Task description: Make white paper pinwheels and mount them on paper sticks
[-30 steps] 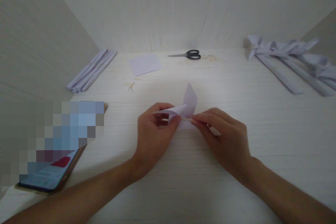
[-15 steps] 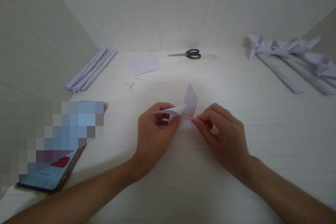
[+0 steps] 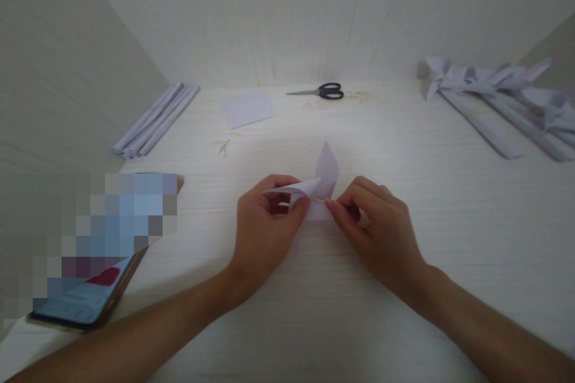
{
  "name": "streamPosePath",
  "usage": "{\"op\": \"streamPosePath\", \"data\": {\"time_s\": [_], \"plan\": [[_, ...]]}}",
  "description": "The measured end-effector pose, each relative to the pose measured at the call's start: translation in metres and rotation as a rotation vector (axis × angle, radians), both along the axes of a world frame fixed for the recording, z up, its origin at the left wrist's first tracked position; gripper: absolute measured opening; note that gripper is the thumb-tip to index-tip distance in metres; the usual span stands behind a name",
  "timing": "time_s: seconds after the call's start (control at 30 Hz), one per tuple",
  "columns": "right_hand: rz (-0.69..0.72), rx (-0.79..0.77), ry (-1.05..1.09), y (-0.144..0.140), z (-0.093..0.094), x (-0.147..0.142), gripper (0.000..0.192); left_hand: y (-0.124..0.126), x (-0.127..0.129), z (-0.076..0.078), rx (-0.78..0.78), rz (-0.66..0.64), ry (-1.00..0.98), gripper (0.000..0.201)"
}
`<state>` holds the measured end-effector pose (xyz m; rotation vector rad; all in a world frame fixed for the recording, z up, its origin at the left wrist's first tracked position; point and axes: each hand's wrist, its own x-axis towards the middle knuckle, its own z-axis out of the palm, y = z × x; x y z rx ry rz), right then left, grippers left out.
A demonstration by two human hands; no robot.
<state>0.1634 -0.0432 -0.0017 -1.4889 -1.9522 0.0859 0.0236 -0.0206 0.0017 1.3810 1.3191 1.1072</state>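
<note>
Hands: left hand pinches the folded paper piece; right hand pinches a toothpick, both closed tight at table centre.
Paper piece: between the fingertips, one flap upright.
Toothpick: long axis runs left-right, tip touching the paper, right hand nearer.
Table: scissors and paper square lie well apart, far side.

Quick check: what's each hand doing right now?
Left hand: closed, pinching the folded white paper piece.
Right hand: closed, pinching a thin wooden stick at the paper.
</note>
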Motion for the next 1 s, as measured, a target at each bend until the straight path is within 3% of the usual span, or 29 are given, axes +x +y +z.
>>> {"op": "streamPosePath", "data": {"time_s": [0.27, 1.0], "plan": [[-0.01, -0.152, 0.174, 0.003, 0.0008, 0.0014, 0.025, 0.0016, 0.0015, -0.0004, -0.054, -0.008, -0.05, 0.016], [0.006, -0.156, 0.23, 0.0051, 0.0006, 0.0033, 0.022, 0.0016, 0.0011, 0.0004, -0.104, -0.027, -0.025, 0.018]]}}
